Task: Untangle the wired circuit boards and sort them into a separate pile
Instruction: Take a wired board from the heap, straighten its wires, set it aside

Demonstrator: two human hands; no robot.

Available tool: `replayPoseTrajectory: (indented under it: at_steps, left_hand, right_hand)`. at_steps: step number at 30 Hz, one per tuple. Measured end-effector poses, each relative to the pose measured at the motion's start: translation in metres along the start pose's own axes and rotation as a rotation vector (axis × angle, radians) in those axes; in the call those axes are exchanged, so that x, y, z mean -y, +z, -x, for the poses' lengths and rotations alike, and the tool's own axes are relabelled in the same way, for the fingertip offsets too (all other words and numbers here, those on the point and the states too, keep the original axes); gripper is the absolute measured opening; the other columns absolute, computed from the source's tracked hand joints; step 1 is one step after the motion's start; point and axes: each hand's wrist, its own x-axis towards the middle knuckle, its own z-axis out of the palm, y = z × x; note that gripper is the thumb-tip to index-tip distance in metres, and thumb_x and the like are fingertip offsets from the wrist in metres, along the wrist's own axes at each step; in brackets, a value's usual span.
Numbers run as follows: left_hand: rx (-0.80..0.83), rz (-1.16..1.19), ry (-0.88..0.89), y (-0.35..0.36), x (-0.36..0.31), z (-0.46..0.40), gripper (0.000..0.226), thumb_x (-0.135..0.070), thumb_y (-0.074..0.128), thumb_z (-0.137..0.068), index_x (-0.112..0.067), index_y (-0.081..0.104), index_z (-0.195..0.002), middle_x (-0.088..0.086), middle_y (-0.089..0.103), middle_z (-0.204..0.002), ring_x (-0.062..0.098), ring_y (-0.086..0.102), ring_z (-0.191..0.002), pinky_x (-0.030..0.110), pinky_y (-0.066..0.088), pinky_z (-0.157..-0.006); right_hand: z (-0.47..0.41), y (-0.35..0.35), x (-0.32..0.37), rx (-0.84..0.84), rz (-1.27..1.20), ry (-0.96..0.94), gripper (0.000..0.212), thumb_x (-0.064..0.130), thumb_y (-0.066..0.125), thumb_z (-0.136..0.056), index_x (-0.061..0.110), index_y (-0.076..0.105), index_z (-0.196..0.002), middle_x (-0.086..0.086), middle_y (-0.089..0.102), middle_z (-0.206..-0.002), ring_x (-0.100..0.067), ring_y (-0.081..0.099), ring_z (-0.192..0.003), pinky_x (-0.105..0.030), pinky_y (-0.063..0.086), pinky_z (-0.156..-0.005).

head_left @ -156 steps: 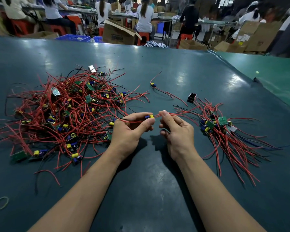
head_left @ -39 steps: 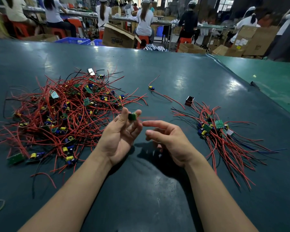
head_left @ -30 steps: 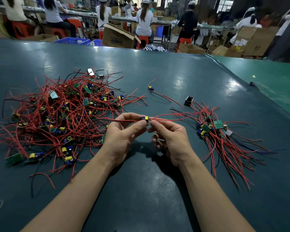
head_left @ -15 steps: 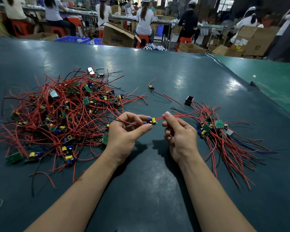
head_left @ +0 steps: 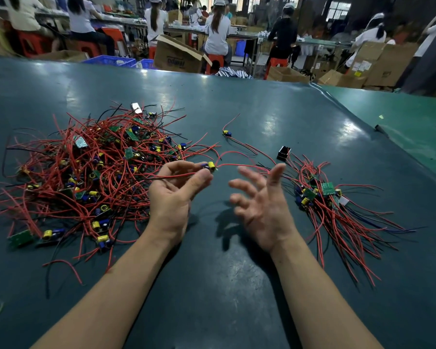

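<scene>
At the centre of the frame, my left hand (head_left: pixel 172 197) pinches a small wired circuit board (head_left: pixel 210 166) between thumb and fingertips, its grip closed on the yellow-and-blue part, while my right hand (head_left: pixel 261 210) hangs released beside it, palm up, fingers spread and holding nothing. Red leads (head_left: pixel 239 166) arc from the pinched board toward the right of the frame, passing just above the splayed fingertips; other leads run back to the left, and I cannot tell whether they are free of the heap.

The tangled heap (head_left: pixel 91 177) of red and black wires and green boards fills the left half of the dark green worktop (head_left: pixel 211 285). The sorted pile (head_left: pixel 332 210) lies at right, its leads combed toward the lower right corner. A lone board (head_left: pixel 227 133) with its leads sits apart at upper centre, and a small black part (head_left: pixel 284 153) rests just above the sorted pile.

The risk, as I judge it: if the trailing leads are still looped in the heap, carrying the board rightward could drag a clump along or strain the solder joints. The loose leads could also snag on the sorted pile and undo its order. With only one hand gripping, a sharp tug could pull the board from the pinch.
</scene>
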Motion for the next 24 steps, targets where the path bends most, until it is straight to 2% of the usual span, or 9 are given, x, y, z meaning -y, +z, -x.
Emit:
replayPoseTrajectory:
  at_steps: [3, 7, 10, 12, 13, 16, 18, 21, 24]
  left_hand:
    - [-0.081, 0.128, -0.041, -0.004, -0.004, -0.003, 0.022, -0.001, 0.070, -0.070, -0.008, 0.059, -0.088, 0.003, 0.072, -0.076, 0.015, 0.070, -0.071, 0.026, 0.058, -0.075]
    - [-0.139, 0.157, -0.046, -0.004, -0.005, -0.007, 0.018, 0.004, 0.067, -0.075, -0.008, 0.059, -0.085, 0.004, 0.072, -0.077, 0.016, 0.069, -0.072, 0.026, 0.058, -0.076]
    - [-0.102, 0.019, -0.019, -0.003, -0.003, -0.004, 0.019, 0.005, 0.069, -0.073, -0.006, 0.058, -0.085, 0.006, 0.073, -0.082, 0.018, 0.070, -0.077, 0.028, 0.057, -0.075]
    - [0.005, -0.132, -0.035, -0.001, 0.002, 0.002, 0.020, 0.006, 0.070, -0.075, 0.000, 0.057, -0.089, 0.012, 0.074, -0.087, 0.023, 0.070, -0.076, 0.033, 0.058, -0.069]
    - [0.052, -0.168, -0.063, -0.001, 0.004, 0.005, 0.023, 0.004, 0.071, -0.075, 0.003, 0.057, -0.092, 0.017, 0.074, -0.090, 0.028, 0.069, -0.071, 0.038, 0.057, -0.067]
    - [0.104, -0.192, -0.107, 0.000, 0.005, 0.007, 0.032, -0.006, 0.075, -0.070, 0.004, 0.057, -0.095, 0.024, 0.071, -0.091, 0.028, 0.066, -0.067, 0.048, 0.053, -0.077]
    - [0.100, -0.175, -0.108, -0.001, 0.003, 0.005, 0.031, -0.008, 0.075, -0.066, 0.000, 0.059, -0.092, 0.019, 0.072, -0.092, 0.025, 0.069, -0.077, 0.043, 0.054, -0.084]
    - [0.125, -0.168, -0.123, -0.002, 0.004, 0.005, 0.029, -0.009, 0.075, -0.065, -0.002, 0.060, -0.090, 0.013, 0.074, -0.089, 0.024, 0.070, -0.086, 0.034, 0.057, -0.084]
    - [0.139, -0.158, -0.124, -0.002, 0.006, 0.005, 0.028, -0.010, 0.075, -0.066, -0.002, 0.060, -0.089, 0.013, 0.074, -0.089, 0.024, 0.070, -0.086, 0.034, 0.058, -0.083]
  right_hand:
    - [0.004, 0.002, -0.003, 0.162, -0.049, 0.013, 0.127, 0.088, 0.068, -0.029, 0.013, 0.055, -0.131, -0.002, 0.070, -0.090, -0.012, 0.062, -0.060, -0.019, 0.044, -0.044]
    - [0.003, -0.006, 0.003, 0.245, -0.106, 0.045, 0.117, 0.081, 0.078, -0.027, 0.016, 0.063, -0.123, 0.000, 0.071, -0.092, -0.010, 0.063, -0.065, -0.018, 0.045, -0.045]
    - [0.007, 0.007, -0.013, 0.352, 0.125, 0.115, 0.085, 0.062, 0.082, -0.056, 0.016, 0.060, -0.124, -0.004, 0.071, -0.096, -0.014, 0.066, -0.064, -0.021, 0.048, -0.044]
    - [0.008, 0.010, -0.022, 0.325, 0.159, 0.076, 0.047, 0.040, 0.070, -0.079, 0.017, 0.062, -0.119, -0.007, 0.070, -0.088, -0.016, 0.064, -0.057, -0.022, 0.047, -0.040]
    - [0.007, 0.010, -0.023, 0.296, 0.148, 0.051, 0.039, 0.035, 0.063, -0.083, 0.018, 0.063, -0.117, -0.007, 0.068, -0.081, -0.016, 0.061, -0.053, -0.021, 0.045, -0.039]
    - [0.006, 0.009, -0.021, 0.227, 0.170, -0.031, 0.042, 0.043, 0.057, -0.085, 0.026, 0.065, -0.122, -0.006, 0.059, -0.065, -0.013, 0.051, -0.043, -0.019, 0.039, -0.036]
    - [0.004, 0.009, -0.019, 0.153, 0.209, -0.093, 0.039, 0.050, 0.058, -0.082, 0.030, 0.071, -0.113, -0.004, 0.056, -0.060, -0.011, 0.045, -0.039, -0.017, 0.034, -0.035]
    - [0.001, 0.009, -0.017, 0.022, 0.165, -0.159, 0.030, 0.044, 0.060, -0.082, 0.024, 0.077, -0.098, -0.003, 0.057, -0.062, -0.012, 0.043, -0.039, -0.017, 0.030, -0.037]
    - [-0.001, 0.008, -0.018, 0.002, 0.125, -0.165, 0.032, 0.040, 0.063, -0.080, 0.020, 0.076, -0.102, -0.002, 0.061, -0.066, -0.014, 0.045, -0.042, -0.018, 0.033, -0.037]
